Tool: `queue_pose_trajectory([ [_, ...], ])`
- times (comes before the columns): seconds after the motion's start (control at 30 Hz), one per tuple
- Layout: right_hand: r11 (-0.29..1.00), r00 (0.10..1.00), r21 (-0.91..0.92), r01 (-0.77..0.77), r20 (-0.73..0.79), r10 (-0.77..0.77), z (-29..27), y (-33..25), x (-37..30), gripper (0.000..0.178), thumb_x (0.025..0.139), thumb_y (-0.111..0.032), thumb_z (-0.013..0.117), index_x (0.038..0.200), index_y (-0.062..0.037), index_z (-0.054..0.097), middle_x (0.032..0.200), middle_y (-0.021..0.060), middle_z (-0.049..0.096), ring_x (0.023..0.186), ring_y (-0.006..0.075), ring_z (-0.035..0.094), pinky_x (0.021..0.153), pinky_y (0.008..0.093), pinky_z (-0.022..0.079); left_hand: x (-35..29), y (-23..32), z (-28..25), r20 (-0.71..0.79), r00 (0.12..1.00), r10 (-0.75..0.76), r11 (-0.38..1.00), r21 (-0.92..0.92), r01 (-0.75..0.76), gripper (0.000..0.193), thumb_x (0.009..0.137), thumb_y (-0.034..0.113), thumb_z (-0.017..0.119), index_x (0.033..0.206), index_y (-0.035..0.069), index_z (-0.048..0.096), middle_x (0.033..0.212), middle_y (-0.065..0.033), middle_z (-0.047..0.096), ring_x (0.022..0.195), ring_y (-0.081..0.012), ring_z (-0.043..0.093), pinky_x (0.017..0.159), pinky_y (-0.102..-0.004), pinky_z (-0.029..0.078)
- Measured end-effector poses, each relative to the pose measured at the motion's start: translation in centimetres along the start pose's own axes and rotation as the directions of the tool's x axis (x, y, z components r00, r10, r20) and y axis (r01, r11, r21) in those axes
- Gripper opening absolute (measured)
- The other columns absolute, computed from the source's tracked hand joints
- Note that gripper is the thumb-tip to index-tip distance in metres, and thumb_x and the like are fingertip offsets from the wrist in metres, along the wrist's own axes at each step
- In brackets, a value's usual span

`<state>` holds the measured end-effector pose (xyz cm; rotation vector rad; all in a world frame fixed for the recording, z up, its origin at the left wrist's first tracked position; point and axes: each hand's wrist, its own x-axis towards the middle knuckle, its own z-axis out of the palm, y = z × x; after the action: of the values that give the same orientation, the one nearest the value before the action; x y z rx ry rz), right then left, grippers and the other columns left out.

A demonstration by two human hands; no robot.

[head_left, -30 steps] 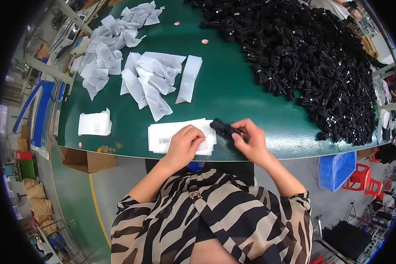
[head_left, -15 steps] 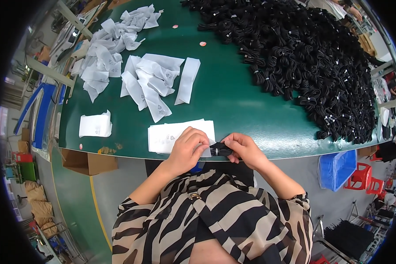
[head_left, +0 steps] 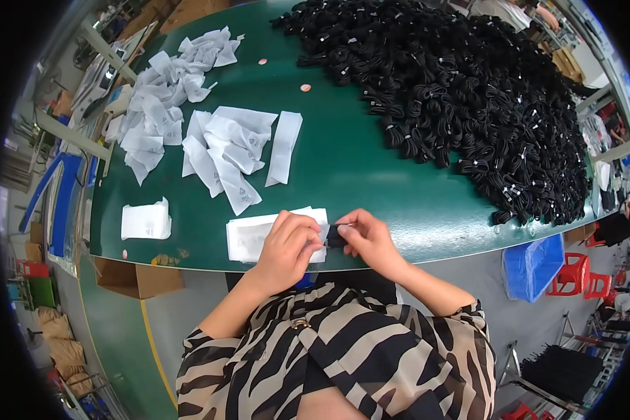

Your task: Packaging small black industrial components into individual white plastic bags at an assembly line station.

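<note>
A stack of flat white translucent pouches (head_left: 243, 241) lies by the near edge of the table. Over its right end, my left hand (head_left: 287, 246) is closed, pinching the open end of a pouch. My right hand (head_left: 368, 241) grips a coiled black cable (head_left: 335, 239) between thumb and fingers, at the mouth of that pouch. Part of the coil is hidden by the fingers, and how far it sits inside the pouch I cannot tell. Both hands are close together, just above the green table (head_left: 315, 203).
Filled white pouches (head_left: 224, 150) lie loosely beyond the stack, with more piled (head_left: 154, 101) at far left. A smaller pouch stack (head_left: 145, 220) sits at left. A large heap of black cables (head_left: 469, 98) covers the right side. A cardboard box (head_left: 140, 276) and blue bin (head_left: 533, 266) stand below.
My right hand has moved left with the cable, closer to my left hand, and less of the coil shows. My left hand keeps its pinch on the pouch. The whole view has shifted slightly.
</note>
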<state>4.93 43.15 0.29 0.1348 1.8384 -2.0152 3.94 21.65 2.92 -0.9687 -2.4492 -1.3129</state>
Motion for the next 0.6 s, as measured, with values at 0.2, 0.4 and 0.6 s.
queue_pose_trajectory([
  [0.2,0.664,0.74,-0.333,0.669,0.219,-0.636,0.7,-0.1,0.1,0.034,0.086,-0.003,0.074,0.116,-0.0005,0.059,0.117,0.0135,0.058,0.09,0.0135,0.059,0.073,0.0267,0.052,0.6,0.1,-0.3,0.003,0.996,-0.09,0.99,-0.111,0.09,0.011,0.085,0.002,0.067,0.089,0.003,0.056,0.103,-0.009,0.06,0.091,-0.0241,0.053,0.078,-0.033,0.043],
  [0.4,0.384,0.513,-0.389,0.837,0.314,-0.799,0.3,-2.7,1.7,0.045,0.079,-0.005,0.08,0.12,-0.0034,0.062,0.122,0.0164,0.055,0.098,0.0231,0.06,0.08,0.0328,0.053,2.6,-0.4,-1.9,-0.07,0.96,-0.272,0.787,-0.59,0.18,0.009,0.1,0.009,0.057,0.095,0.002,0.056,0.103,-0.0039,0.059,0.085,-0.0046,0.049,0.072,-0.0213,0.043],
  [0.6,0.406,0.546,-0.499,0.765,0.169,-0.821,0.2,-5.1,3.5,0.04,0.079,-0.004,0.077,0.117,-0.003,0.064,0.111,0.0142,0.061,0.088,0.0251,0.063,0.073,0.0341,0.052,4.4,-2.5,-5.7,-0.146,0.873,-0.466,0.682,-0.687,0.249,0.012,0.102,0.014,0.056,0.101,0.002,0.058,0.112,-0.0089,0.062,0.065,-0.005,0.05,0.058,-0.0206,0.041],
])
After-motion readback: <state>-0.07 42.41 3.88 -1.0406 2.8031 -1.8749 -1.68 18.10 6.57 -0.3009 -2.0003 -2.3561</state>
